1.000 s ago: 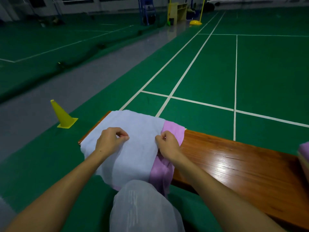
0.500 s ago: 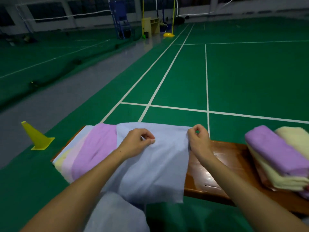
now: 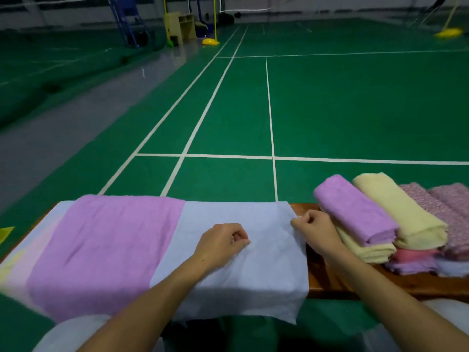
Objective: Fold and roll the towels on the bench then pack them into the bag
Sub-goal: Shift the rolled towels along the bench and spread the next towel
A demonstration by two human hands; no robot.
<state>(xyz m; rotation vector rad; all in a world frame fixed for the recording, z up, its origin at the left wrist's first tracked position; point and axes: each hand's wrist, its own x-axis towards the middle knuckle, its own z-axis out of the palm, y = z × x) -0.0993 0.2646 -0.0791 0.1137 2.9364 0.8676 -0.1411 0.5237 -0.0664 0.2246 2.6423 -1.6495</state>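
Towels cover the wooden surface (image 3: 327, 280) in the head view. A pale blue towel (image 3: 243, 270) lies spread flat across it, its near edge hanging over the front. The left hand (image 3: 220, 243) rests on the blue towel near its middle, its grip tight, fingers curled and pinching a bit of the cloth. The right hand (image 3: 313, 228) is at the blue towel's right edge, fingers curled, pinching the edge there. Just left of the blue towel, and partly under it, lies one flat purple towel (image 3: 106, 250), with paler towel layers showing beneath its left side; how many I cannot tell. Right of the blue towel sits a pile of rolled towels: one purple roll (image 3: 355, 209), one yellow roll (image 3: 398, 207) beside it, two speckled pink rolls (image 3: 441, 212) further right, and more beneath them.
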